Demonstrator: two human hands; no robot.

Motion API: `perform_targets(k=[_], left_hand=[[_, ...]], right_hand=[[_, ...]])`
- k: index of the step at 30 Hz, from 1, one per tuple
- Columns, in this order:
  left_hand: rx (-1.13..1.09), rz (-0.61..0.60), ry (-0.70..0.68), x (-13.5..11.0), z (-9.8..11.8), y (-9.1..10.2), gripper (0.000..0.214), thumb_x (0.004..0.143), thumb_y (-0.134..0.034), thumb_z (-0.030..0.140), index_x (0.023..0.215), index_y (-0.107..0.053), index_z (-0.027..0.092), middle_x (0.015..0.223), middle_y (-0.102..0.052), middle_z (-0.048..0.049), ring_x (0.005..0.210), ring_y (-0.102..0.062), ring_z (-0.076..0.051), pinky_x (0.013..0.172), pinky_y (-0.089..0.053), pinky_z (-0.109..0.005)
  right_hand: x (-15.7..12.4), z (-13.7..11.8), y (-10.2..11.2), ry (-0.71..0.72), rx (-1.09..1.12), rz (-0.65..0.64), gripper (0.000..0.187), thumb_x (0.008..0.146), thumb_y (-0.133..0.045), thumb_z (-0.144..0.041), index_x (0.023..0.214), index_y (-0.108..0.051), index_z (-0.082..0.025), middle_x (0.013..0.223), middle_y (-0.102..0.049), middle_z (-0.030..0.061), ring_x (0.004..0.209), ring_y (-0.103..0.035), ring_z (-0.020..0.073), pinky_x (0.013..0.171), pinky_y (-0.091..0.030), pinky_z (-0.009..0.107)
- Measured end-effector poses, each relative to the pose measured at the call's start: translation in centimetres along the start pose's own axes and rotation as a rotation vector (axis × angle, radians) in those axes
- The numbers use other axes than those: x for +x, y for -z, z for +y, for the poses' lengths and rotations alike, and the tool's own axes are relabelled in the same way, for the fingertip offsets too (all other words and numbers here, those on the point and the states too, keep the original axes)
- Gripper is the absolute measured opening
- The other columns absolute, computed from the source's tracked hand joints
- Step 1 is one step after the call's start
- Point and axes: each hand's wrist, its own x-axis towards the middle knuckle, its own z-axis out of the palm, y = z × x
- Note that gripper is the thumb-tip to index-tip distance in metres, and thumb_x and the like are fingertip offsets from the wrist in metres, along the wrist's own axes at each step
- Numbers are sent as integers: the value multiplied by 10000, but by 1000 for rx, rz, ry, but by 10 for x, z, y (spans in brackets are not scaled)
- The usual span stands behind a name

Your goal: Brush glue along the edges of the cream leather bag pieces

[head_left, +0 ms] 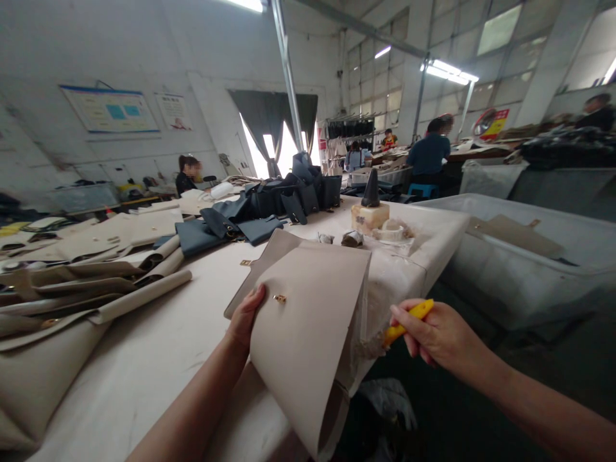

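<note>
Fingers [414, 330] of the right hand [436, 330] grip a yellow brush [422, 310] beside the bag [308, 308].
The left hand [246, 314] holds the bag near its gold clasp [280, 299].

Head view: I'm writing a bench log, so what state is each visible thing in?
Left hand: gripping the beige bag
Right hand: closed around the brush
Beige bag: curved, clasp unfastened
Brush: held beside the bag
Dark bags: heaped on the table
Black cone: upright
Plastic bin: open-topped
Curtains: partly open
Ceiling lights: lit
</note>
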Motion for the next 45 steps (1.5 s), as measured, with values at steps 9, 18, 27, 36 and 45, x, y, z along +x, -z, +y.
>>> perform_targets(k=[9,18,27,36,45], left_hand=[[30,-10,-12,-4,2,-4,269,729,-661,298,950,-631,147,775,-723,-92,656,-694,-273,668,-573,-392],[83,-44,8,1,5,-3,204,754,-631,277,906,-640,142,755,-725,-100,592,-682,-242,602,-568,-359],[593,-227,359,77,68,-64,228,680,-589,62,890,-674,85,769,-727,-133,640,-682,-252,659,-546,-374],[787,-123,259,143,73,-153,180,678,-725,213,815,-662,114,629,-690,-90,529,-642,-215,669,-536,-412],[609,-527,-347,87,154,-181,170,805,-556,150,907,-661,66,742,-712,-57,654,-647,-140,767,-514,-314]], right_hand=[[71,22,19,23,55,312,448,736,-511,-597,696,-571,-155,429,-521,-15,316,-426,86,315,-343,190],[-28,14,12,-55,73,120,492,793,-463,-629,744,-598,-159,478,-552,1,346,-456,93,344,-350,197],[-52,42,37,-133,448,576,252,724,-672,-466,701,-654,-215,518,-532,34,407,-436,117,346,-350,240],[-69,48,42,-174,616,826,456,478,-778,-565,649,-647,-163,443,-513,1,368,-391,76,308,-304,163],[-71,44,56,-209,638,882,499,392,-792,-609,619,-649,-188,443,-507,4,391,-395,82,329,-306,173]])
